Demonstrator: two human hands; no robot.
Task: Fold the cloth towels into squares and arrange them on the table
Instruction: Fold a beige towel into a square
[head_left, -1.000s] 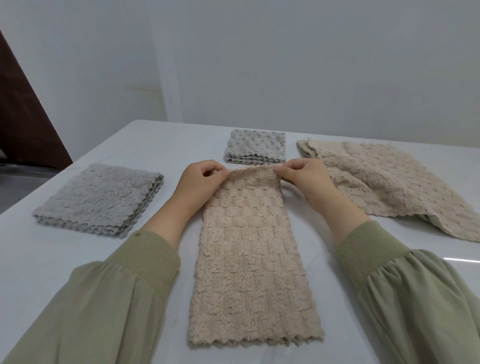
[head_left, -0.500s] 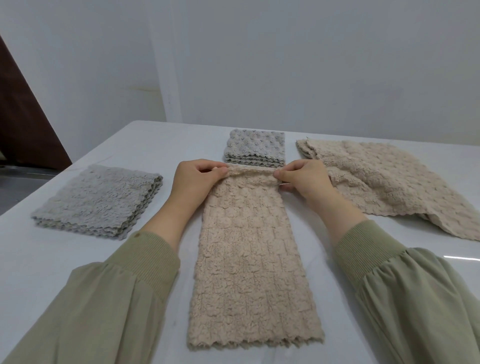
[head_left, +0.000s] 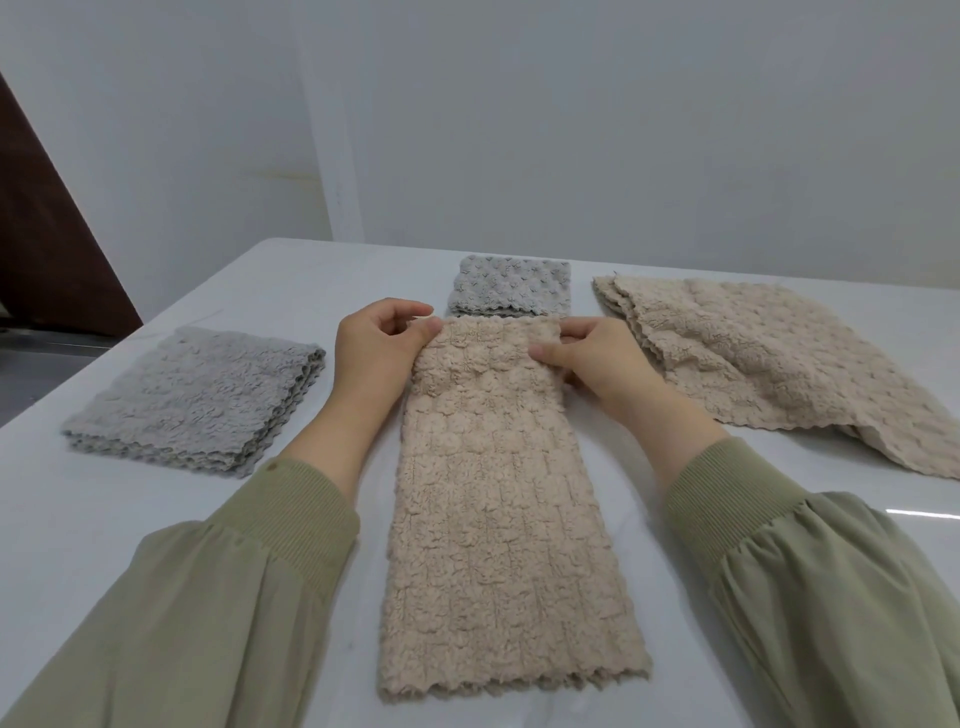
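Observation:
A beige towel (head_left: 498, 519) lies as a long narrow strip down the middle of the white table (head_left: 72, 519), its scalloped end toward me. My left hand (head_left: 374, 353) pinches its far left corner and my right hand (head_left: 597, 364) pinches its far right corner, both at the far end, which touches the table. A small folded grey towel (head_left: 511, 286) sits just beyond that end. A larger folded grey towel (head_left: 197, 395) rests at the left.
Loose beige towels (head_left: 769, 358) lie spread at the right, reaching toward the table's right edge. A pale wall stands behind the table, and a dark brown panel (head_left: 47, 234) leans at the far left. Green sleeves cover both forearms.
Both hands carried the strip's far end a little farther away and lowered it, so it now lies flatter and closer to the small grey towel.

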